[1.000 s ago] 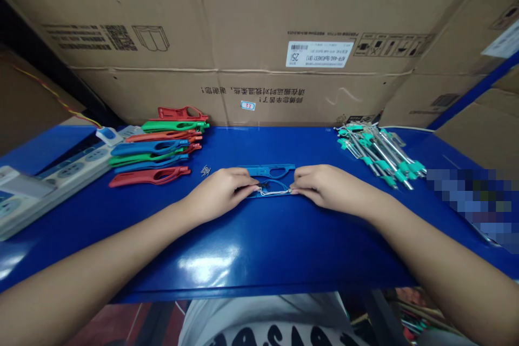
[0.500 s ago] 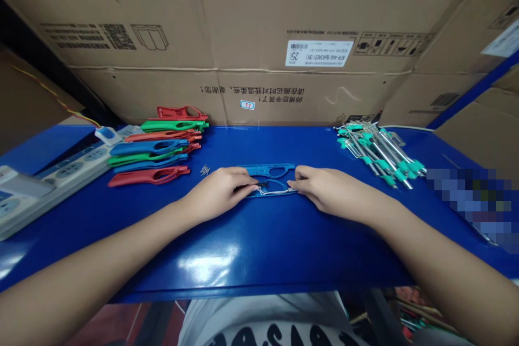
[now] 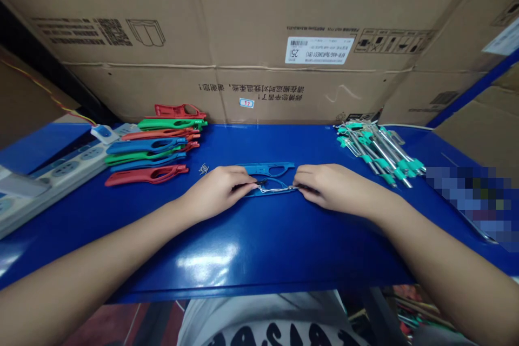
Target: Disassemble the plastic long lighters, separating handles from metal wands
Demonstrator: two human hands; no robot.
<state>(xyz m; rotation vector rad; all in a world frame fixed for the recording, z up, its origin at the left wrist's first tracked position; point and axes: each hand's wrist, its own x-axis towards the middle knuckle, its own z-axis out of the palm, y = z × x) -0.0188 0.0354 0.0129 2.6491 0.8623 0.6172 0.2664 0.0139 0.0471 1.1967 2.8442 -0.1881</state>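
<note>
Near the middle of the table lies an open blue lighter casing half (image 3: 285, 195), with white wires (image 3: 272, 190) and a small black part (image 3: 263, 181) inside. My left hand (image 3: 221, 190) has its thumb and fingers closed at the left end of this half, hiding that end. At its right end my right hand (image 3: 330, 185) pinches a thin metal tube (image 3: 295, 187), mostly covered by the fingers. Just behind lies a second blue casing half (image 3: 270, 167), its left part beside my left fingers.
Red, green and blue lighter casings (image 3: 148, 145) are stacked left, beside a power strip (image 3: 65, 167). Small metal pins (image 3: 203, 169) lie near my left hand. Metal tubes with green parts (image 3: 375, 151) are piled right. A cardboard box (image 3: 251, 32) stands along the back.
My right fingers have closed in and shifted slightly at the right end of the casing half. My left hand keeps nearly the same place; the camera view has shifted a little.
</note>
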